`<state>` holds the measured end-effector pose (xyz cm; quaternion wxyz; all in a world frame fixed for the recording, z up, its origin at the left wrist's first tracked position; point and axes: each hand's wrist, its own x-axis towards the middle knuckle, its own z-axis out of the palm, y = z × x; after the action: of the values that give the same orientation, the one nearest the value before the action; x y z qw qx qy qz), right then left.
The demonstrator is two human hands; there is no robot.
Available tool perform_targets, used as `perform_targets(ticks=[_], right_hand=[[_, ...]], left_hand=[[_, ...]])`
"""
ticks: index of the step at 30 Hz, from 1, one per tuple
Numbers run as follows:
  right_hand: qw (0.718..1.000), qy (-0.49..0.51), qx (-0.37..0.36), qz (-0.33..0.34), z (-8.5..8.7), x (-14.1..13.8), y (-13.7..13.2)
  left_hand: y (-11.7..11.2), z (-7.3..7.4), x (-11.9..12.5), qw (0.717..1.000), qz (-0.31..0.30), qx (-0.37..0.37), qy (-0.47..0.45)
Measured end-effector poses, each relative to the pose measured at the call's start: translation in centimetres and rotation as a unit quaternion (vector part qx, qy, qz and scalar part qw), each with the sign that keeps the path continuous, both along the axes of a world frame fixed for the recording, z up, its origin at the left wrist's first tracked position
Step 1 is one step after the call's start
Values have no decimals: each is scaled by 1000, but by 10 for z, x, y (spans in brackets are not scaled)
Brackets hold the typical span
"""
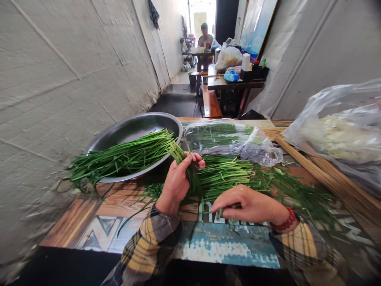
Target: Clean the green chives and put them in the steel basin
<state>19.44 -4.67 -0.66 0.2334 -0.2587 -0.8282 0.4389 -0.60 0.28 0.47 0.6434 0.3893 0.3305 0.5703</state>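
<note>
Chives (177, 153), clamped in the left grip (176, 180), could be dropped if loosened; the right grip (248, 204) cannot be judged.

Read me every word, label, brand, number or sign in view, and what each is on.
"N": large pale letter, left part of the tabletop.
Middle of the tabletop: lettering partly hidden by the right hand and green stalks; not readable.
Right part of the tabletop: pale letter-like marks, too blurred.
Blue packet on the far table: any print is too small.
No brand or number is readable.
</note>
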Motion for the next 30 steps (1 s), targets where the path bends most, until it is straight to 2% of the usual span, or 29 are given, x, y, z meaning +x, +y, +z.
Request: perform_targets(ticks=[1, 3, 6, 8, 12, 15, 17, 24, 27, 30], right_hand=[[999, 10, 7, -36, 0, 2, 2], [985, 33, 13, -172, -4, 9, 7], [921, 48, 35, -384, -13, 26, 19], [894, 19, 98, -437, -20, 37, 26], [878, -96, 213, -418, -33, 52, 35], [865, -159, 238, -411, -40, 54, 38], [863, -164, 234, -416, -42, 53, 38], [875, 29, 117, -469, -32, 45, 34], [882, 70, 101, -456, -29, 42, 30], [891, 90, 103, -432, -25, 36, 26]], left_hand=[[0, 1, -1, 1000, -16, 1, 4], [0, 2, -2, 999, -35, 0, 15], [0, 0, -2, 999, -41, -2, 32], [0, -2, -2, 998, -32, 7, 58], [0, -7, -1, 993, -29, 27, 107], [-1, -10, 0, 992, -36, 27, 117], [-1, -11, 1, 992, -38, 25, 120], [-1, -15, 4, 990, -52, 17, 132], [-3, -15, 5, 987, -58, 14, 149], [-6, -13, 7, 976, -61, 31, 207]])
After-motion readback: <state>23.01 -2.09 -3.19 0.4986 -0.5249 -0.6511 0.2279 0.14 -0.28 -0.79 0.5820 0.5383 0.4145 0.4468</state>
